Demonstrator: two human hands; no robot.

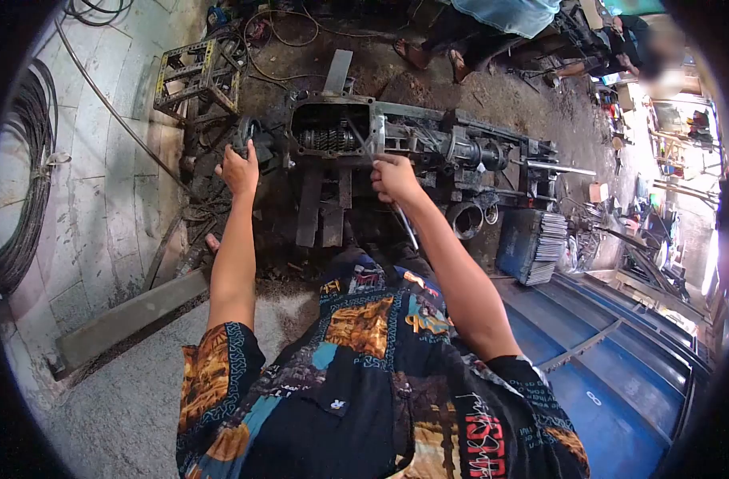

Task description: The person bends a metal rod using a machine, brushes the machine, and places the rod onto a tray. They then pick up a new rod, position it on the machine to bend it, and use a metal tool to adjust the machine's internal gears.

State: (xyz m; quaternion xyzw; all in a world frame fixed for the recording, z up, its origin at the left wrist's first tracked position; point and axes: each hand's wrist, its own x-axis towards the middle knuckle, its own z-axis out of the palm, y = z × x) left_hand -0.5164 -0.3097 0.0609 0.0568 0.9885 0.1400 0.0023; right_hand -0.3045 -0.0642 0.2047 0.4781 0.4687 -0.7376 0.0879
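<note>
An open metal gearbox housing [374, 120] with toothed gears [326, 140] inside lies before me, and a long shaft assembly [436, 146] extends from it to the right. My right hand [395, 180] is closed around a long thin metal bar [407, 227], whose upper part reaches over the housing's right edge. Left of the housing, my left hand [239, 170] touches a dark round part [249, 132], with its fingers apart at the part's lower edge. Flat metal plates [309, 209] stick out below the housing.
A yellow-edged metal stand [195, 80] is at the upper left. Coiled cable [31, 184] hangs on the left wall. A ring [465, 220] and a blue box [518, 243] lie to the right. Other people's feet [459, 67] are beyond the housing; another person sits at the upper right.
</note>
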